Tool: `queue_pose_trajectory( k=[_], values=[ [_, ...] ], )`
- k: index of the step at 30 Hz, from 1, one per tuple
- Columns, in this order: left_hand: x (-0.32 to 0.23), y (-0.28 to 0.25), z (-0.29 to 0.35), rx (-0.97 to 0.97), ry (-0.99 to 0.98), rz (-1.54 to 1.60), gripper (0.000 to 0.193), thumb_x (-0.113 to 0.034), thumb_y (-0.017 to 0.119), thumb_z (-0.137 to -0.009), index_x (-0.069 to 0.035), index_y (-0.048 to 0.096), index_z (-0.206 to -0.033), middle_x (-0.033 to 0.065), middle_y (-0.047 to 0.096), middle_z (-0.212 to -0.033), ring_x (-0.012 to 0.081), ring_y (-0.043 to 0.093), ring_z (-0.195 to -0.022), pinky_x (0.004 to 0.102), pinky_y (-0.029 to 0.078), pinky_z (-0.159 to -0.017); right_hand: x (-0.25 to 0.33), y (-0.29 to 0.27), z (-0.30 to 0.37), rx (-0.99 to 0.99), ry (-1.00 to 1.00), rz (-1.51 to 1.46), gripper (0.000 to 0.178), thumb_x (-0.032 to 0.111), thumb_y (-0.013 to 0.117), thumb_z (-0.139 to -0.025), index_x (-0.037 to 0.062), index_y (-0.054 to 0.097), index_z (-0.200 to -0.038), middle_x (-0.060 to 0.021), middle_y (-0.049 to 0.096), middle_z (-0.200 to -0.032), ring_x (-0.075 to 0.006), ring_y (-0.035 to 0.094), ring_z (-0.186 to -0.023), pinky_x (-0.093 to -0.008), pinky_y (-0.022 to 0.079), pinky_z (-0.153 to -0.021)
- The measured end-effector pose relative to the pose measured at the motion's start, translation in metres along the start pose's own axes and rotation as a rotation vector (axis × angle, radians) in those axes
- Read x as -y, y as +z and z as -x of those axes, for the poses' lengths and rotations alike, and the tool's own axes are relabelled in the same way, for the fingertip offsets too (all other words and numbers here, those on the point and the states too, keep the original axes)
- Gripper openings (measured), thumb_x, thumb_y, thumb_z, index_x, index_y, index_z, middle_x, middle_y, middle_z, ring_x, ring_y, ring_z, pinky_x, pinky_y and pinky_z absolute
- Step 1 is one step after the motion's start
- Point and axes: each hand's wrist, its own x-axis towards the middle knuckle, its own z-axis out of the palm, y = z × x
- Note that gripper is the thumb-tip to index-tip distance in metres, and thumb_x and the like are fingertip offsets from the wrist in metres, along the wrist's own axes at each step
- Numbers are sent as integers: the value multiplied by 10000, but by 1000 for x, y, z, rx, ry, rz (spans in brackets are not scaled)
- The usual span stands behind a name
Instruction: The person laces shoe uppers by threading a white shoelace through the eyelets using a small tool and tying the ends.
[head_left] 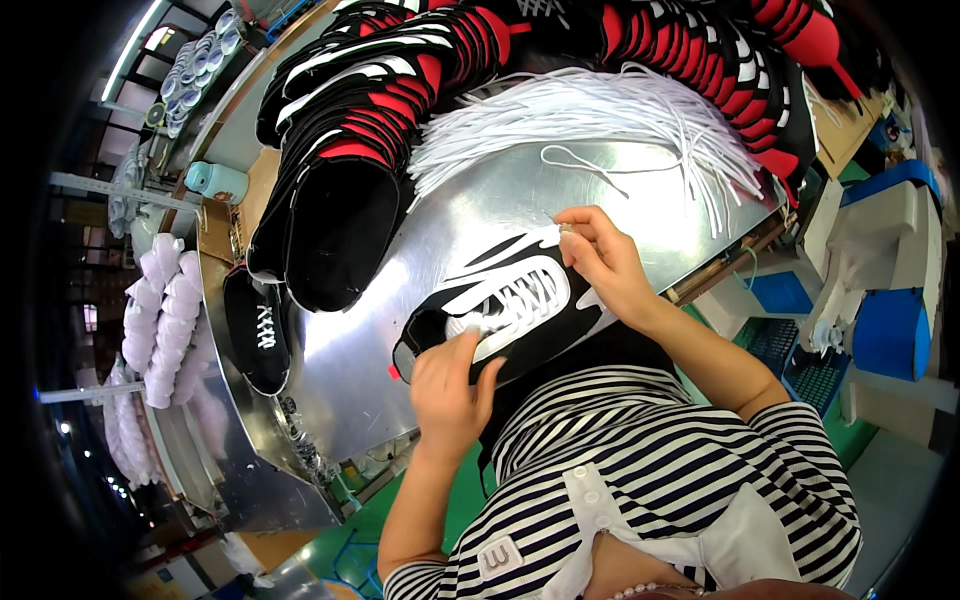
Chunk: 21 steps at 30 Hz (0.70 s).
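A black shoe upper with a white eyelet panel and white stripes lies at the near edge of the metal table. White lace crosses its front in several rows. My left hand is at the heel end, fingers closed on the upper by its opening; the fingertips are partly blurred. Over the far side of the upper, near its toe end, my right hand pinches with thumb and forefinger. A thin dark tip shows beside those fingers, too small to name. A red tab sticks out at the heel.
White laces lie heaped at the table's back. Nested black, red and white uppers stand at the left, more at back right. A laced black shoe upper lies far left, near a light-blue bottle. A machine stands right.
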Motion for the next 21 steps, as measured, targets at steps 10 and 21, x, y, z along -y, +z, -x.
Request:
queue_pose_trajectory(
  k=[10,21],
  values=[
    [-16,11,98,-531,-1059,1460,445,-108,638,-932,-51,444,-1329,109,554,-1284,217,531,-1176,319,439,-978,2,28,4,228,4,143,225,100,504,-996,4,542,-1196,13,542,-777,-50,463,-695,-191,389,-631],
    [63,-150,18,-804,-696,680,329,-43,666,-874,18,592,-1188,56,638,-1093,122,587,-975,280,452,-886,-13,-14,-53,-156,-193,629,159,147,705,-838,61,666,-966,-89,643,-773,-134,592,-690,-266,467,-664]
  ],
)
